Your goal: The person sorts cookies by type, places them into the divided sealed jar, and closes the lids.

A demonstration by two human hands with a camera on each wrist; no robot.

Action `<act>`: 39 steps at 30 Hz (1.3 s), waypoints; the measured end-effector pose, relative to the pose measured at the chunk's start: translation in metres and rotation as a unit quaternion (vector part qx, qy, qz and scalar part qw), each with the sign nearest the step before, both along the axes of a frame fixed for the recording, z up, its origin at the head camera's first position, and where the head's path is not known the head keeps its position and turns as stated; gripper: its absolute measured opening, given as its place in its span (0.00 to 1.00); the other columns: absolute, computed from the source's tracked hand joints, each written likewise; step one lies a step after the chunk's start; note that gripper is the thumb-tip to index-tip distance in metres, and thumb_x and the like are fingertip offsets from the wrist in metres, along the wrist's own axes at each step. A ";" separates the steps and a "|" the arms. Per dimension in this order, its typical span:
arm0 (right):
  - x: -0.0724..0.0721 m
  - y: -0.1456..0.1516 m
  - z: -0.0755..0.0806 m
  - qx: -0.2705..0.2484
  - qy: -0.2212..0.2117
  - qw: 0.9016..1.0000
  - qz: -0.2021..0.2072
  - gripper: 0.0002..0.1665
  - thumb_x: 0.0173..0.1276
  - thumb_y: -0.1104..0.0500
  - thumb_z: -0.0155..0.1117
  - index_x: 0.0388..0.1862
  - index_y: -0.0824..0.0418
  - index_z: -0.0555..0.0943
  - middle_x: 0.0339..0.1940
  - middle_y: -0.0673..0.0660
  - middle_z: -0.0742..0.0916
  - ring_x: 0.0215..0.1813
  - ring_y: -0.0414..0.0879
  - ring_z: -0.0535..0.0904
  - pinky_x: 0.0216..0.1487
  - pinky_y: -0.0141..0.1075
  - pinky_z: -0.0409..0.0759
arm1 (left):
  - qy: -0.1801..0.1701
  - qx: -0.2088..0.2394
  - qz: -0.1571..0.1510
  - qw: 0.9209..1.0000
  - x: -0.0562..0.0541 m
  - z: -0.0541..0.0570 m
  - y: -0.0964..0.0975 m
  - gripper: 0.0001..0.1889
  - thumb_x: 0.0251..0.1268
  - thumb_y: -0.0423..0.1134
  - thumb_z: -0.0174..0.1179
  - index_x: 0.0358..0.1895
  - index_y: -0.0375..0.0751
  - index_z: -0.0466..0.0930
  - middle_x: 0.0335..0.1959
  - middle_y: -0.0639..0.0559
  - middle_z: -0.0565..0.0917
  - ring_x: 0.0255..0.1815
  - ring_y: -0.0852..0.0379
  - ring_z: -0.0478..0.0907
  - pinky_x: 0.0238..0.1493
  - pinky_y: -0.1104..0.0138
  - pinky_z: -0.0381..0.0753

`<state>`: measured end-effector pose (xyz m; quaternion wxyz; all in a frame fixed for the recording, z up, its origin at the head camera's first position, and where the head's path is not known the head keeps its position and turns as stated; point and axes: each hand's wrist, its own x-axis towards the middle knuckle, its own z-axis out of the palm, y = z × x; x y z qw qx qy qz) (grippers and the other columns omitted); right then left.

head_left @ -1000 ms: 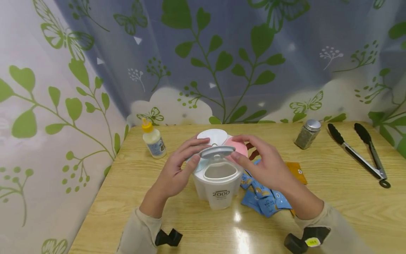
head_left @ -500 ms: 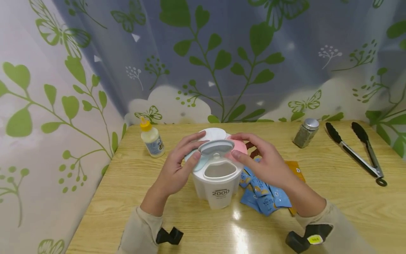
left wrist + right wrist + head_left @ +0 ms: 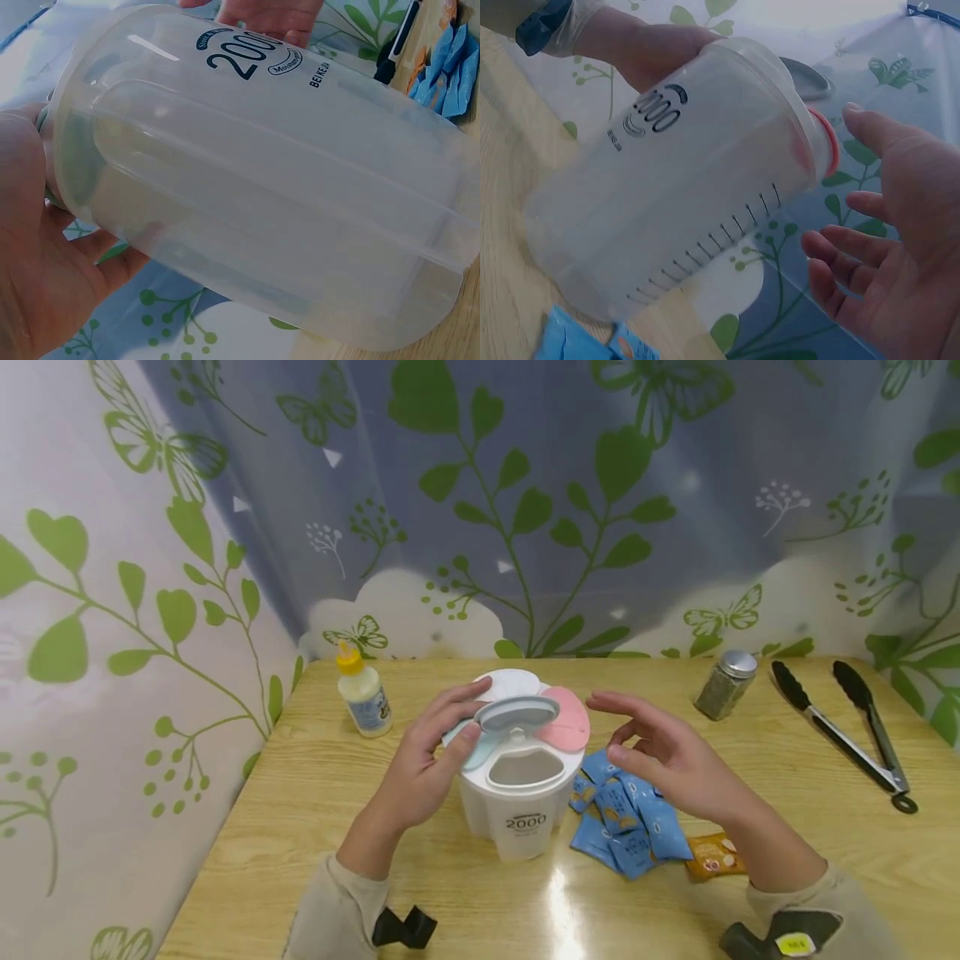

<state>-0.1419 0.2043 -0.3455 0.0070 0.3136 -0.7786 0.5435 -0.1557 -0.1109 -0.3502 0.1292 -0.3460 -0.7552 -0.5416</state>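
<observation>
A translucent storage canister (image 3: 525, 827) marked 2000 stands on the table with several coloured flaps on its white top. Its grey flap (image 3: 517, 714) is raised, uncovering the front opening (image 3: 527, 768). The pink flap (image 3: 564, 720), white flap (image 3: 510, 683) and light blue flap (image 3: 480, 745) lie down. My left hand (image 3: 423, 760) holds the canister's top from the left, fingers toward the back and thumb by the blue flap; the left wrist view shows this hand (image 3: 45, 262) at the rim. Off to the right, my right hand (image 3: 675, 760) is apart from the canister, fingers loosely bent, holding nothing.
Several blue packets (image 3: 630, 818) lie right of the canister, with an orange packet (image 3: 712, 857) beside them. A yellow-capped bottle (image 3: 366, 697) stands back left. At the back right are a glass jar (image 3: 725, 687) with a silver lid and black-tipped tongs (image 3: 847, 735).
My right hand has left the pink flap and moved right. The grey flap leans further back than a second ago. My left hand stays at the canister's top.
</observation>
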 end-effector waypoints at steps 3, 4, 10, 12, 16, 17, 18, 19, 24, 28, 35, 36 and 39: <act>0.002 0.013 -0.006 0.017 -0.014 1.000 -0.001 0.33 0.74 0.71 0.55 0.76 0.59 0.64 0.73 0.50 0.73 0.47 0.43 0.78 0.36 0.35 0.81 | -0.006 0.000 0.000 1.000 0.000 0.000 0.001 0.15 0.77 0.37 0.48 0.56 0.38 0.81 0.72 0.48 0.72 0.76 0.50 0.64 0.75 0.49 0.64; 0.002 0.017 -0.008 0.023 -0.018 1.000 -0.003 0.34 0.73 0.71 0.55 0.76 0.58 0.64 0.73 0.48 0.73 0.47 0.43 0.78 0.35 0.35 0.80 | -0.006 0.000 0.000 1.000 0.000 -0.001 0.001 0.15 0.77 0.36 0.48 0.56 0.38 0.81 0.72 0.48 0.72 0.76 0.50 0.64 0.75 0.49 0.64; 0.002 0.040 -0.022 0.027 -0.022 0.999 0.005 0.38 0.70 0.74 0.59 0.77 0.61 0.62 0.71 0.47 0.76 0.44 0.44 0.79 0.32 0.35 0.80 | -0.008 0.006 0.004 1.000 0.001 -0.001 0.000 0.14 0.75 0.35 0.49 0.55 0.38 0.81 0.72 0.48 0.72 0.76 0.50 0.65 0.75 0.49 0.64; 0.001 0.047 -0.027 0.025 -0.025 0.999 0.008 0.39 0.69 0.74 0.59 0.77 0.62 0.62 0.70 0.47 0.77 0.43 0.43 0.80 0.34 0.34 0.82 | -0.011 0.006 0.003 1.000 0.001 0.000 0.000 0.14 0.76 0.36 0.49 0.54 0.38 0.81 0.72 0.48 0.72 0.76 0.51 0.65 0.76 0.50 0.64; -0.001 0.059 -0.034 0.040 -0.029 0.999 0.003 0.38 0.69 0.75 0.59 0.76 0.62 0.63 0.69 0.45 0.78 0.43 0.41 0.80 0.36 0.34 0.83 | -0.015 0.008 0.002 1.000 0.001 0.000 0.000 0.13 0.76 0.36 0.49 0.53 0.38 0.81 0.72 0.49 0.72 0.76 0.52 0.65 0.76 0.50 0.64; -0.002 0.063 -0.035 0.046 -0.032 0.998 -0.001 0.37 0.69 0.74 0.59 0.76 0.61 0.64 0.69 0.44 0.78 0.43 0.41 0.80 0.36 0.34 0.83 | -0.015 0.008 0.003 1.000 0.001 0.000 0.000 0.13 0.76 0.36 0.49 0.53 0.38 0.81 0.72 0.49 0.72 0.76 0.52 0.65 0.76 0.51 0.64; -0.002 0.066 -0.036 0.053 -0.036 0.998 -0.006 0.36 0.69 0.73 0.60 0.75 0.61 0.65 0.68 0.43 0.78 0.43 0.41 0.80 0.35 0.35 0.83 | -0.015 0.009 0.004 1.000 0.001 0.001 0.001 0.13 0.76 0.36 0.49 0.53 0.38 0.81 0.72 0.49 0.72 0.75 0.52 0.65 0.76 0.51 0.64; -0.003 0.070 -0.037 0.060 -0.040 0.997 -0.012 0.35 0.69 0.72 0.60 0.74 0.61 0.67 0.67 0.43 0.79 0.43 0.41 0.80 0.34 0.36 0.82 | -0.014 0.009 0.004 1.000 0.001 0.000 0.001 0.13 0.76 0.36 0.49 0.53 0.38 0.81 0.72 0.49 0.72 0.75 0.52 0.65 0.76 0.51 0.64; -0.007 0.089 -0.043 0.088 -0.072 0.992 -0.047 0.29 0.71 0.66 0.63 0.70 0.58 0.72 0.63 0.40 0.81 0.44 0.42 0.81 0.33 0.39 0.83 | -0.006 0.012 0.002 1.000 0.001 -0.001 0.001 0.12 0.75 0.35 0.50 0.52 0.38 0.81 0.72 0.48 0.73 0.75 0.51 0.66 0.75 0.50 0.65; -0.011 0.102 -0.050 0.100 -0.076 0.990 -0.058 0.29 0.71 0.66 0.63 0.70 0.61 0.72 0.63 0.41 0.81 0.45 0.41 0.82 0.34 0.39 0.84 | -0.006 0.016 0.001 1.000 0.000 -0.001 0.002 0.12 0.76 0.35 0.49 0.51 0.37 0.81 0.71 0.48 0.73 0.75 0.50 0.66 0.75 0.50 0.64; -0.016 0.118 -0.063 0.124 -0.075 0.987 -0.070 0.31 0.67 0.67 0.66 0.69 0.62 0.72 0.62 0.35 0.80 0.43 0.37 0.83 0.34 0.37 0.84 | -0.006 0.021 0.002 1.000 0.000 -0.002 0.002 0.12 0.75 0.34 0.49 0.51 0.37 0.81 0.71 0.47 0.73 0.75 0.50 0.66 0.76 0.50 0.63; -0.017 0.120 -0.066 0.125 -0.076 0.987 -0.073 0.31 0.67 0.67 0.66 0.69 0.63 0.72 0.63 0.35 0.79 0.43 0.36 0.82 0.34 0.37 0.83 | -0.007 0.021 0.002 1.000 0.000 -0.002 0.002 0.12 0.75 0.34 0.49 0.51 0.37 0.81 0.71 0.47 0.73 0.75 0.50 0.66 0.76 0.50 0.63; -0.019 0.128 -0.074 0.123 -0.083 0.986 -0.083 0.32 0.67 0.65 0.67 0.70 0.64 0.71 0.62 0.38 0.79 0.42 0.38 0.83 0.33 0.36 0.83 | -0.006 0.023 0.000 1.000 0.000 -0.002 0.002 0.12 0.75 0.34 0.49 0.51 0.37 0.81 0.71 0.47 0.73 0.75 0.50 0.66 0.77 0.50 0.62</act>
